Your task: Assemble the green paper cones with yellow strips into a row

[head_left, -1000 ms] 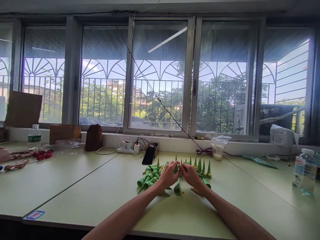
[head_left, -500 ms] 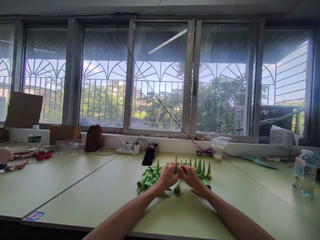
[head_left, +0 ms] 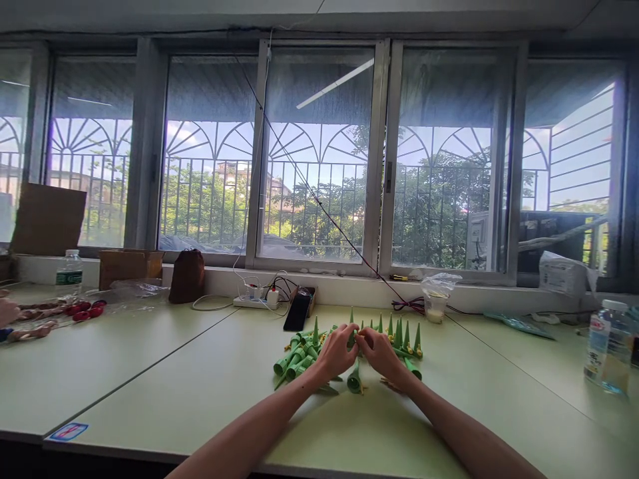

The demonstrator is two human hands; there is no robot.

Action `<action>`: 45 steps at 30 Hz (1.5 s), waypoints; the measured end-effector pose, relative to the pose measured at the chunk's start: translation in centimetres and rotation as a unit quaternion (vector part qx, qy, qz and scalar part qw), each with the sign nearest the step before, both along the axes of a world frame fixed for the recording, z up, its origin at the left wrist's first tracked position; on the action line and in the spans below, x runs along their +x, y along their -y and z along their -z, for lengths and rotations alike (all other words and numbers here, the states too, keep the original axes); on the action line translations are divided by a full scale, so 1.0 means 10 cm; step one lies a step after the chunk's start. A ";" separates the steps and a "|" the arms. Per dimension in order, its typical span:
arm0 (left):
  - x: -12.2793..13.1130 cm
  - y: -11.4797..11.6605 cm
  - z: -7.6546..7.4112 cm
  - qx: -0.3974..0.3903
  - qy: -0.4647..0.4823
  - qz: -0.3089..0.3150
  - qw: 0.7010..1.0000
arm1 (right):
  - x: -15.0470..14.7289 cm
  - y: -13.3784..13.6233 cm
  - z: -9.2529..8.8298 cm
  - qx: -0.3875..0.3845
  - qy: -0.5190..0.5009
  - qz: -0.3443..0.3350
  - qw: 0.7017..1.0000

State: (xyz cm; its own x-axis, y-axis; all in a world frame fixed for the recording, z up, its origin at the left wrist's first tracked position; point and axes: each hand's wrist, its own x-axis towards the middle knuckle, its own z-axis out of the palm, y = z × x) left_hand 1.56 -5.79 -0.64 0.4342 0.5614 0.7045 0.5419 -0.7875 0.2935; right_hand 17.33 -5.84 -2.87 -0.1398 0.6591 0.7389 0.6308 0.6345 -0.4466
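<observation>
Barely anything is shifting since half a second back: both hands are staying put at the middle of the frame, while a co-worker's hand [head_left: 4, 311] is sliding further out at the left edge, now mostly cut off.

Left hand [head_left: 335, 352] is pinching a green cone [head_left: 351, 326], fingers pressed together round it, only the tip poking up above them. Right hand [head_left: 382, 352] is curling in against the same piece, fingertips meeting the left's, but I cannot tell whether it is really gripping, as the knuckles are hiding the contact.

Loose cones [head_left: 294, 359] are lying in a heap just left of the hands on the table [head_left: 200, 386], and standing cones [head_left: 407, 336] are lining up just right, partly hidden behind the right hand.
</observation>
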 end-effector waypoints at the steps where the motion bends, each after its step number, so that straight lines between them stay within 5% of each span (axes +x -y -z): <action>1: 0.00 0.00 0.00 0.001 -0.001 0.000 1.000 | 0.00 0.00 0.00 0.001 0.000 0.000 1.000; 45: 0.00 0.00 0.01 -0.005 -0.030 0.017 0.999 | 0.00 -0.08 0.07 -0.013 0.014 -0.008 1.000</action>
